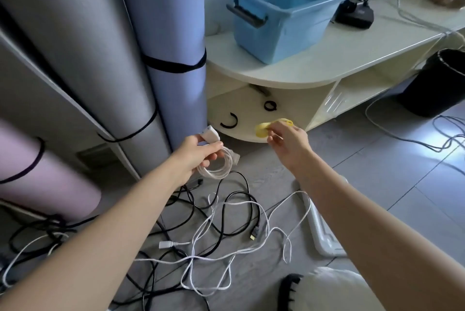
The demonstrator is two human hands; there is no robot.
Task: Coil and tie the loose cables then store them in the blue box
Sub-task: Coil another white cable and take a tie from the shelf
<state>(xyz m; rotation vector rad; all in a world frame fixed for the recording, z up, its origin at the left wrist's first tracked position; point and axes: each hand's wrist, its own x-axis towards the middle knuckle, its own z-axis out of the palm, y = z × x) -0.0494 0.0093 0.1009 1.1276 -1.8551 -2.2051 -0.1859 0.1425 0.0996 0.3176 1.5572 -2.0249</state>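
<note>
One coiled white cable (216, 164) gripped in left hand (195, 157), above tangled loose cables (221, 230) on floor. Right hand (289, 142) pinches yellow tie (266, 128) at lower shelf's (241, 119) front edge. Blue box (284, 16) stands on shelf top, near its rounded left end.

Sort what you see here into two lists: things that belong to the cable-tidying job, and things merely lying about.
Part of the job:
- coiled white cable, held in the left hand
- yellow tie, at the right hand
- blue box on the shelf top
- loose cables tangled on the floor
- black ties on the lower shelf

Just lying about:
- rolled mats
- black bin
- black device beside the box
</note>
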